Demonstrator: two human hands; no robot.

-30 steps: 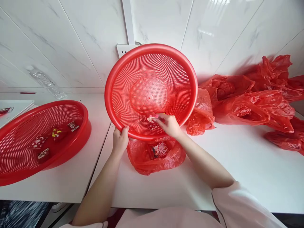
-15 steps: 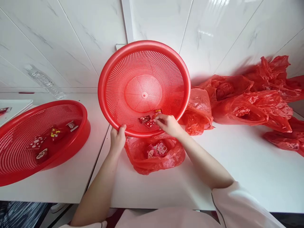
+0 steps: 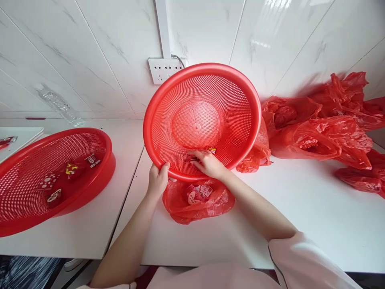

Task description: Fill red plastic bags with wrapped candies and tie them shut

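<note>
My left hand is closed on the lower left rim of a red plastic colander basket, which is tilted so that its inside faces me. My right hand reaches over the front rim into it, fingers pinched on a small dark red packet that they partly cover. Just beyond these fingers lies another small packet with yellow lettering. Beneath the rim, an open red plastic bag rests on the white table, with pink printed packets showing in its mouth.
A second red colander basket on the left holds several small packets. Behind it lie a clear plastic bottle and a white tray. Several red plastic bags crowd the right side along the wall. A power strip hangs behind the basket.
The held basket has shifted right and slightly down, uncovering the power strip. Both hands moved along with it, and my right fingers now cover more of the packets inside.
</note>
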